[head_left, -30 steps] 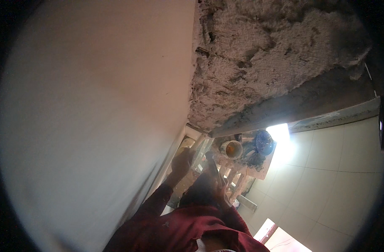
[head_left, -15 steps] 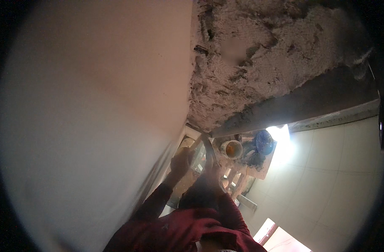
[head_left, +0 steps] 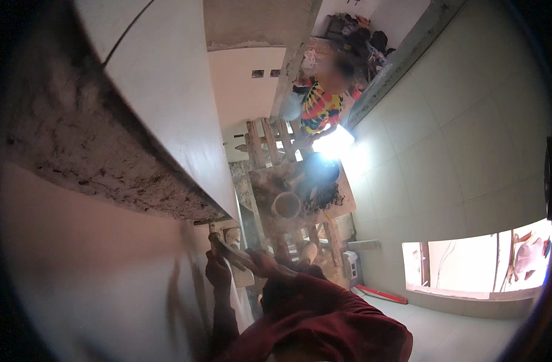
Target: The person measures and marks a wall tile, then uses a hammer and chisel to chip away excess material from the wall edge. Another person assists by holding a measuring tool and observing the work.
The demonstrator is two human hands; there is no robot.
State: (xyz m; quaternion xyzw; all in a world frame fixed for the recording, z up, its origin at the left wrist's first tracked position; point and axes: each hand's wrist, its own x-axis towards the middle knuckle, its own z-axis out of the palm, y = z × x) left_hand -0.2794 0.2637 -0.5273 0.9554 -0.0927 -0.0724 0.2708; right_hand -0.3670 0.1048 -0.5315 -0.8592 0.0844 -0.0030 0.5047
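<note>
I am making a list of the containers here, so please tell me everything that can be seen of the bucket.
The bucket is round, pale and open at the top, with a light rim; it looks like plastic. It stands upright on the stained board, left of a dark heap. The inside looks grey-brown, but haze hides what it may hold. Neither the left hand nor the right hand touches it.

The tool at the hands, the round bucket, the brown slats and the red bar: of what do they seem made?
Tool: perhaps metal, dull grey-brown, but blur leaves wood possible. Bucket: likely dull plastic, from its pale, thin rim. Slats: probably rough wood, by their brown colour and uneven edges. Bar: painted metal or plastic; its even, bright red fits both.
</note>
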